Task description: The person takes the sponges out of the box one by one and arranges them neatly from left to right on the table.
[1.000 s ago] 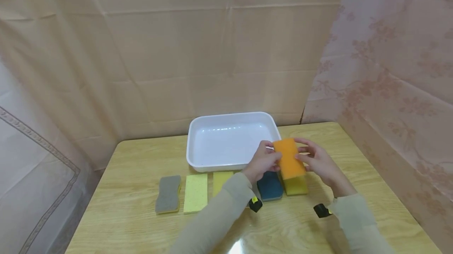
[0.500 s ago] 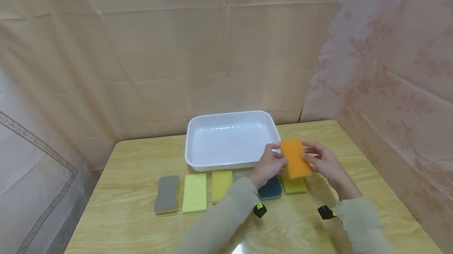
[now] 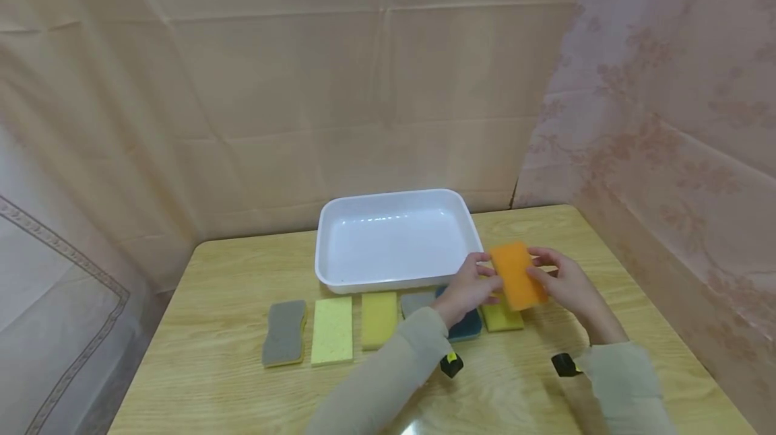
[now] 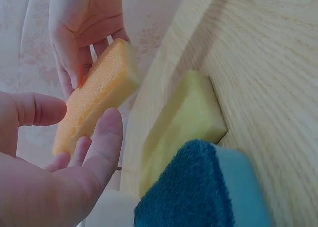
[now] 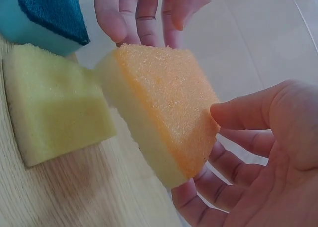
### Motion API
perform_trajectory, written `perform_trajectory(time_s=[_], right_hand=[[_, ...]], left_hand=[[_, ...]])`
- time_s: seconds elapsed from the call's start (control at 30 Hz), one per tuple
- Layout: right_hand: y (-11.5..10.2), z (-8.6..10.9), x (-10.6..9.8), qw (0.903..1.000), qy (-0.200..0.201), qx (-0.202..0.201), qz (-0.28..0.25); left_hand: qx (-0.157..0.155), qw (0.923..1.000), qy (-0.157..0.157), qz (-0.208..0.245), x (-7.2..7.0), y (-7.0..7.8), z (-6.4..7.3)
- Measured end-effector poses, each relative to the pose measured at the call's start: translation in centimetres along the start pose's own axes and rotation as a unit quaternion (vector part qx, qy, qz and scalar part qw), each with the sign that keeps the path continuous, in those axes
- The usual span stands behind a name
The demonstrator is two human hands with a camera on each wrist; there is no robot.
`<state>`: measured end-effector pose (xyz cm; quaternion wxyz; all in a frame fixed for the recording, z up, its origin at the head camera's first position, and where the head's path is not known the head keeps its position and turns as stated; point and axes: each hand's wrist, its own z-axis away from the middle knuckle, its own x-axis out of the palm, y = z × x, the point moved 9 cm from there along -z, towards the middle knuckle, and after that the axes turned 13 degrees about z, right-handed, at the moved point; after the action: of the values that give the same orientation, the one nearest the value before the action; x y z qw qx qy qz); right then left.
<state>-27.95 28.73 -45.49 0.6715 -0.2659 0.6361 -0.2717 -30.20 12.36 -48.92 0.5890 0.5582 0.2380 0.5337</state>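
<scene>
An orange-faced sponge with a pale yellow body is held tilted above the right end of a row of sponges. My right hand pinches it, thumb on the orange face and fingers behind, as the right wrist view shows. My left hand is beside its other end, thumb and fingers spread apart; whether a fingertip touches it I cannot tell. Below lie a yellow sponge and a blue scouring sponge, the latter partly behind my left hand in the head view.
A white rectangular tray stands at the back of the wooden table. Left along the row lie a grey sponge, a pale yellow one, a yellow one and a partly hidden grey one. Curtains hang behind.
Both hands and the orange-faced sponge have shifted to the right and slightly down. The left thumb no longer overlaps the sponge's face. The sponges on the table have stayed put.
</scene>
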Motion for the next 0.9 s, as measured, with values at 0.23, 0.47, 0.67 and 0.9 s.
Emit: perform_trajectory(time_s=[0.23,0.47,0.67,0.9], right_hand=[[0.7,0.2,0.0,0.9999,-0.001,0.010,0.009],[1.6,0.5,-0.5,0.9995,0.008,0.023,0.021],[1.9,0.7,-1.0,0.9994,0.018,0.023,0.021],[2.9,0.9,-0.8,0.9981,0.030,0.015,0.051]], left_hand=[[-0.013,0.9999,-0.004,-0.004,0.4,-0.6,0.1],[-0.010,0.9997,-0.020,-0.011,1.2,-1.1,0.0],[-0.007,0.9995,-0.029,-0.012,2.1,-1.4,-0.3],[-0.013,0.9996,-0.021,-0.015,2.9,-2.6,-0.4]])
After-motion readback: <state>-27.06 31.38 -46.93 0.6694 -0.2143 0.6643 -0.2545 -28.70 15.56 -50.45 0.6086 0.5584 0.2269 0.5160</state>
